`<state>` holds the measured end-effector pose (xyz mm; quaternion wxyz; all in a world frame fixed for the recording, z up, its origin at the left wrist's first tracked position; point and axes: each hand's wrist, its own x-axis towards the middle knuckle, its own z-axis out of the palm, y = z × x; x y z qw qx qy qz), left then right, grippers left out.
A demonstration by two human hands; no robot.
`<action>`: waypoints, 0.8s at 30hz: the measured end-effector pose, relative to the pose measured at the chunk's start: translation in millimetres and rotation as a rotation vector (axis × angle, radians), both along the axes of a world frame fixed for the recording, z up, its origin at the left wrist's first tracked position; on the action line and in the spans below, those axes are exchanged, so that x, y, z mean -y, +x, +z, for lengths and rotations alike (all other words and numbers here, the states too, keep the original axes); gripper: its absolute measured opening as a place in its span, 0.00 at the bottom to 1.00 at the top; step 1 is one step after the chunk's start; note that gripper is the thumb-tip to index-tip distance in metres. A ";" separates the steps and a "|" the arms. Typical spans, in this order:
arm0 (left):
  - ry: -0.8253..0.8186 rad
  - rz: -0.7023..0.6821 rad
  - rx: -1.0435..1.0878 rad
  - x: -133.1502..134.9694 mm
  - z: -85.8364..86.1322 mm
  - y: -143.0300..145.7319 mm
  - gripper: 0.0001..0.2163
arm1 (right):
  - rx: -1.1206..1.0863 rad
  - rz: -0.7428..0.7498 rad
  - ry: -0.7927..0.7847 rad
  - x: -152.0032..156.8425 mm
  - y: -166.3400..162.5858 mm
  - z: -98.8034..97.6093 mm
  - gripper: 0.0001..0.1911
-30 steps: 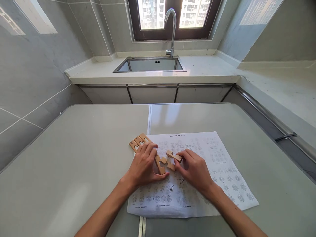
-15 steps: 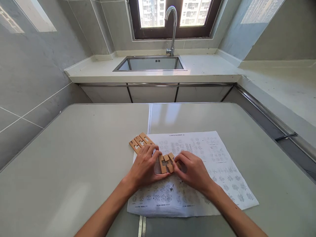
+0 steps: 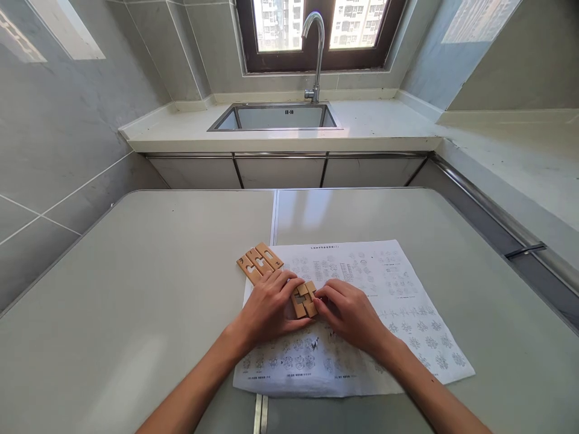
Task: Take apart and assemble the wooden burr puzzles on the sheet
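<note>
Several small notched wooden puzzle pieces (image 3: 300, 310) lie fitted together in a block on a printed paper sheet (image 3: 407, 289). My left hand (image 3: 268, 304) curls around the block's left side, thumb along the near edge and fingers at the far edge. On the right side, the fingertips of my right hand (image 3: 346, 310) are pinched together against the end piece (image 3: 310, 288) and partly cover it. A small gap shows in the middle of the block. Beyond my left hand lie three flat wooden pieces with cutouts (image 3: 259, 260), side by side, partly on the sheet.
The sheet lies on a grey-white table (image 3: 136, 271) with a seam (image 3: 274, 217) down its middle. Past the far edge are a counter (image 3: 380, 120), a sink (image 3: 275, 117) and a tap (image 3: 319, 60) beneath a window. Tiled wall (image 3: 58, 150) borders the left.
My right hand has shifted slightly left, pushing the right-hand pieces closer against the others. The block is more compact, with smaller gaps. My left fingers have moved slightly right over its far edge.
</note>
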<state>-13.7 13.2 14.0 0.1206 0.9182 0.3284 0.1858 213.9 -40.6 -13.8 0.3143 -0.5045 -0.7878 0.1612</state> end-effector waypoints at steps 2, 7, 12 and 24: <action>-0.002 -0.004 0.007 0.0 -0.2 -0.1 0.28 | -0.004 0.010 0.003 0.1 0.0 0.2 0.09; -0.015 -0.012 0.035 0.1 1.0 0.2 0.27 | -0.007 0.024 0.003 0.5 -0.5 1.9 0.10; -0.023 -0.009 0.036 1.5 1.6 1.1 0.27 | -0.008 0.039 0.007 0.7 -1.6 2.3 0.10; -0.008 -0.005 0.048 2.8 1.2 2.4 0.26 | -0.013 0.089 0.012 0.6 -1.8 0.1 0.09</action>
